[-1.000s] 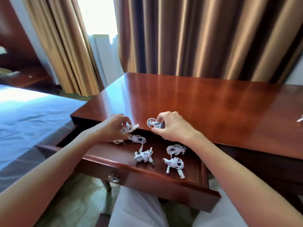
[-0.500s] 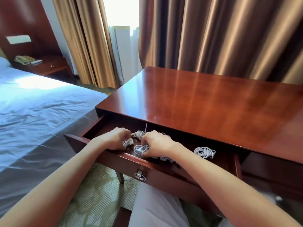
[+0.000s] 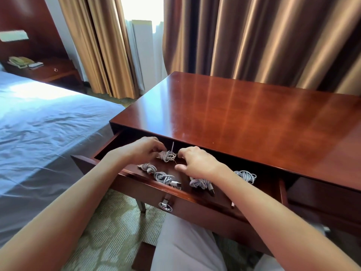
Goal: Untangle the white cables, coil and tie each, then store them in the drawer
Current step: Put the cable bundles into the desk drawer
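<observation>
Heavy bronze curtains [image 3: 254, 40] are hanging behind a polished red-brown desk [image 3: 244, 122], whose top is showing only reflections. Its drawer [image 3: 195, 204] is standing pulled out toward the person, the front panel with a metal ring pull [image 3: 165, 204] sitting low in the view and the desk's front edge overhanging the drawer's back part, so the room above the rear of the drawer is looking shallow.

Both hands are reaching into the drawer near that overhang. The left hand [image 3: 143, 149] is pinching the left side of a coiled white cable [image 3: 167, 155], its fingers curled on the bundle. The right hand [image 3: 197, 163] is hovering just beside the bundle's right side with fingers curled; whether it is gripping the cable or a thin tie end is not clear. A thin strand is sticking up from the bundle toward the desk's edge.

Four more tied coils are lying on the drawer floor: one [image 3: 147, 167] under the left wrist, one [image 3: 165, 178] near the front panel, one [image 3: 199, 182] partly under the right hand, and one [image 3: 245, 176] well to the right near the drawer's side wall.

A bed [image 3: 48, 124] with blue sheets is standing close to the drawer's left side. A nightstand [image 3: 48, 72] with a telephone [image 3: 18, 61] is sitting beyond it.
</observation>
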Demonstrator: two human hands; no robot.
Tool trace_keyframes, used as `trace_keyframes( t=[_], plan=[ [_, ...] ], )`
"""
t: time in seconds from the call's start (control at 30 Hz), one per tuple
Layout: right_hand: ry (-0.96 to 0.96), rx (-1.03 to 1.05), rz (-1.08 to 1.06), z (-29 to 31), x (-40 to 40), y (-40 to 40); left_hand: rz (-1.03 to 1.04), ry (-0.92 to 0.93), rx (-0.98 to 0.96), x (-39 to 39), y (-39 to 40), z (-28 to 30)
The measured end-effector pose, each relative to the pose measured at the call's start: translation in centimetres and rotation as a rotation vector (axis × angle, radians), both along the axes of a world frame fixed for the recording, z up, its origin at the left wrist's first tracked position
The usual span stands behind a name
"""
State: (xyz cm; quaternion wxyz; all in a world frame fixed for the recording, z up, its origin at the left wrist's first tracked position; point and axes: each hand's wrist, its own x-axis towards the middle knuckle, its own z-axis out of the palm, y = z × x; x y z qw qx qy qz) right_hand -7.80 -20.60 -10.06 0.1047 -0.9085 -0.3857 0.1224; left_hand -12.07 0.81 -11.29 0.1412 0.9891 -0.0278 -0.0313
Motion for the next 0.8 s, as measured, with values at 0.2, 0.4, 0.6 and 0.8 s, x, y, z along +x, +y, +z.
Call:
trace_keyframes(
  t=[0.2,0.4,0.6,0.8],
  plan=[
    [-0.109,-0.141,-0.002,-1.7,-0.2,-0.2,-0.027,0.108,0.101,1.8,-1.5,-2.3],
    [0.03,-0.086,-0.016,-2.5,1.4,0.2,0.035,0.051,0.09,2.5,-1.2,-2.6],
    [0.137,0.057,0.063,-2.5,1.3,0.8,0.087,0.094,0.103,1.5,0.6,-2.2],
    [0.199,0.14,0.145,-2.8,0.6,1.3,0.11,0.168,0.114,0.7,1.1,-1.5]
  ],
)
